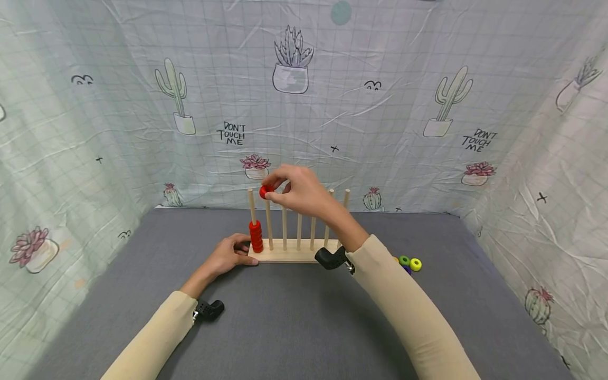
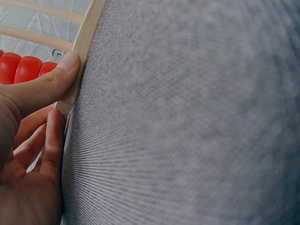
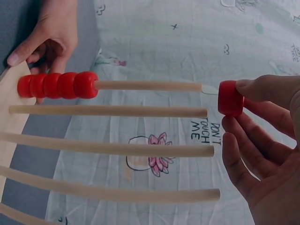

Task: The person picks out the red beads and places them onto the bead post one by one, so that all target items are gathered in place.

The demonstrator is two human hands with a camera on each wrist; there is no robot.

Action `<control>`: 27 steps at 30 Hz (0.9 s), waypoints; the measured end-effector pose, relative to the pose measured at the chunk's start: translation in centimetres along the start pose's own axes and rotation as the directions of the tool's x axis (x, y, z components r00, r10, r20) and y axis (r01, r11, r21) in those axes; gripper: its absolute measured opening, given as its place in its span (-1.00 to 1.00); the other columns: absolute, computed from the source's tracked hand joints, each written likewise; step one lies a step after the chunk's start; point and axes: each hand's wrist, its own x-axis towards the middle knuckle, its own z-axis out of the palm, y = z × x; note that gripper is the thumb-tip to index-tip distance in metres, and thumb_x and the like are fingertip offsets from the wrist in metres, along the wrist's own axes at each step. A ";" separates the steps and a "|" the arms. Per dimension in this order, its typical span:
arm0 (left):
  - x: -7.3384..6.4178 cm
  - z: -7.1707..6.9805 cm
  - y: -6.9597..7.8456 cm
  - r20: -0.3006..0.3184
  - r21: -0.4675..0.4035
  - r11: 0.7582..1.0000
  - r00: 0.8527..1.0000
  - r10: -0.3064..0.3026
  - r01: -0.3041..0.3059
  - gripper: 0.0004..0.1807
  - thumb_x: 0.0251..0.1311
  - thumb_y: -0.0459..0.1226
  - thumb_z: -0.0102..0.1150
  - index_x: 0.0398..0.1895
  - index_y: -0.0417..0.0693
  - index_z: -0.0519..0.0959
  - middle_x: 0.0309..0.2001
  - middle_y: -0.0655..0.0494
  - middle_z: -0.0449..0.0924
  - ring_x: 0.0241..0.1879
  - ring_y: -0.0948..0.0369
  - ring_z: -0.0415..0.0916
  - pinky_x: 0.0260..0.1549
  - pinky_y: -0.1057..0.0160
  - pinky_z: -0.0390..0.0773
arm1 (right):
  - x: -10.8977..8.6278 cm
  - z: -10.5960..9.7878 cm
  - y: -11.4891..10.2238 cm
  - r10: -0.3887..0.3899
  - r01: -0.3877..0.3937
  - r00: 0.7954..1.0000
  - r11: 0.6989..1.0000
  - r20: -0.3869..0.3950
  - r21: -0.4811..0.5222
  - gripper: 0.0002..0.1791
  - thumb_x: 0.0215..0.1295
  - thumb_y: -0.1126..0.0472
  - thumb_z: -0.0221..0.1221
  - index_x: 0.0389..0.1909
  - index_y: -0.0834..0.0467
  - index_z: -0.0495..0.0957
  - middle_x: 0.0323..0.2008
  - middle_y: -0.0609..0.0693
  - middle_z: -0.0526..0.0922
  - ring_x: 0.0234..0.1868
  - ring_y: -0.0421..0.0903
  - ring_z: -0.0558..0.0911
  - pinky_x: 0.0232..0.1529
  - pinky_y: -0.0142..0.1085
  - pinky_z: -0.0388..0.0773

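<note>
A wooden stand with a row of upright pegs has a flat base (image 1: 285, 257). Several red beads (image 1: 256, 237) are stacked on its leftmost peg, whose upper part is bare. My left hand (image 1: 225, 257) grips the left end of the base, its thumb along the front edge and fingers around the end; this hand (image 2: 35, 98) also shows in the left wrist view. Up at the peg tops my right hand (image 1: 304, 192) pinches a red bead (image 3: 229, 98) between thumb and fingers. In the right wrist view that bead is just beyond the tips of the first two pegs.
Loose beads lie on the grey tabletop (image 1: 266, 327) right of the stand, among them a yellow bead (image 1: 415, 264) and a green bead (image 1: 404, 260). My right sleeve (image 1: 404, 295) partly covers that group. A patterned curtain (image 1: 294, 132) hangs behind.
</note>
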 end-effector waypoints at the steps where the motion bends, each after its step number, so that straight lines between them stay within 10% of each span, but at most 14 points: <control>1: 0.0 0.0 0.0 -0.002 0.002 1.000 1.000 0.002 -0.002 -0.21 0.00 -0.26 0.63 0.33 -0.29 0.52 0.19 -0.23 0.57 -0.02 0.00 0.64 -0.12 0.24 0.60 | 0.1 0.0 0.0 0.000 0.000 1.000 1.000 -0.004 -0.003 -0.79 0.36 0.19 0.35 -0.03 0.11 0.74 -0.08 -0.04 0.74 -0.06 -0.08 0.71 -0.09 -0.38 0.65; 27: 0.0 0.2 -0.1 -0.013 0.016 1.000 1.000 0.015 -0.015 -0.21 0.00 -0.25 0.63 0.33 -0.29 0.52 0.16 -0.24 0.59 -0.04 0.02 0.66 -0.12 0.25 0.61 | 2.6 1.3 -0.6 0.017 -0.017 1.000 1.000 0.010 -0.011 -0.74 0.42 0.25 0.29 0.08 0.14 0.73 0.05 0.02 0.73 0.02 -0.09 0.70 -0.07 -0.41 0.64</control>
